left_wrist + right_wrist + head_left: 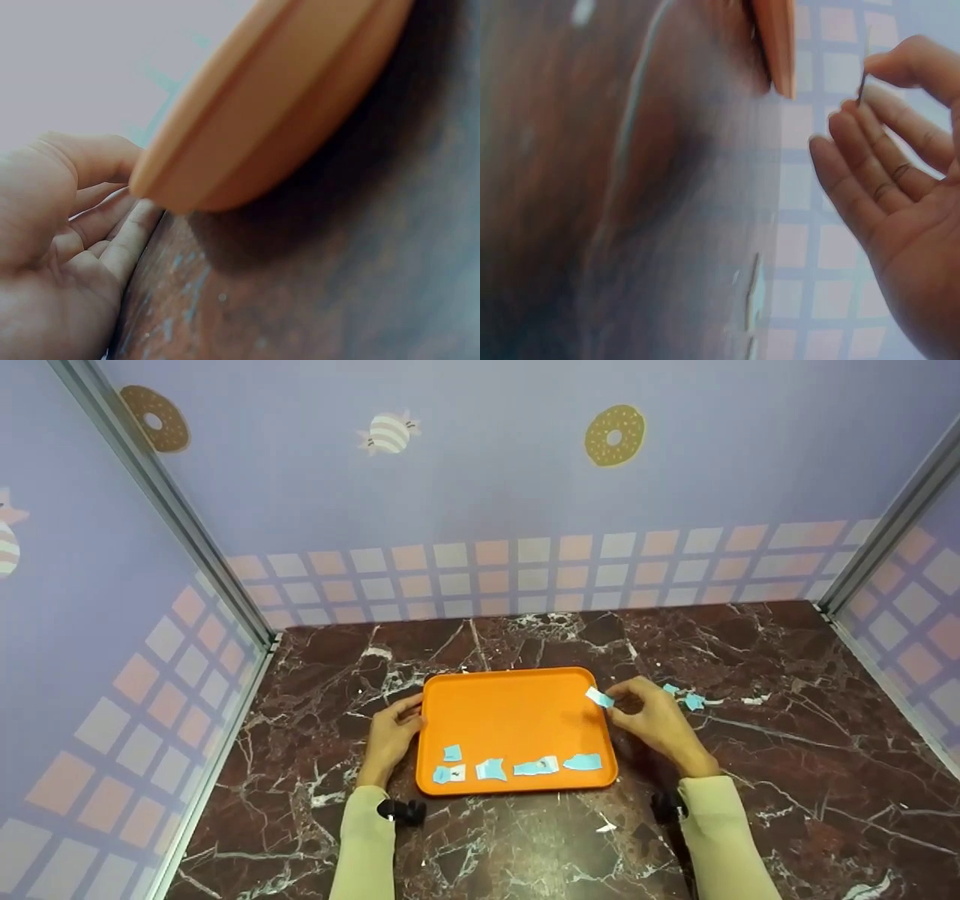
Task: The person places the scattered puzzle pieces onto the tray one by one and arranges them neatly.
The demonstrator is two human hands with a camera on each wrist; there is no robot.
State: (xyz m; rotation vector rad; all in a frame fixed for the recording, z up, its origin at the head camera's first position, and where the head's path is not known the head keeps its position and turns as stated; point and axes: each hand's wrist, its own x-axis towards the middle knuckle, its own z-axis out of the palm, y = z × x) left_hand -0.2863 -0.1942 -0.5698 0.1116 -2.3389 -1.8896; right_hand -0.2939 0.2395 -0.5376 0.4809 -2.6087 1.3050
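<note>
An orange tray (517, 720) lies on the table, with several torn blue-and-white paper pieces spread along its near edge, among them a small blue piece (452, 753) above the leftmost one. At the tray's left side, my left hand (391, 739) holds the rim; in the left wrist view the thumb meets the tray edge (247, 120) from above, the fingers lower down. Between thumb and index finger, my right hand (654, 721) pinches a blue-and-white paper scrap (599, 697) over the tray's right rim. The right wrist view shows that scrap (866, 67) edge-on, the other fingers extended.
Beyond my right hand, a few more scraps lie on the dark marbled table, including a blue one (695, 702) and a white one (755, 700). Patterned walls (480, 495) enclose the back and sides of the table.
</note>
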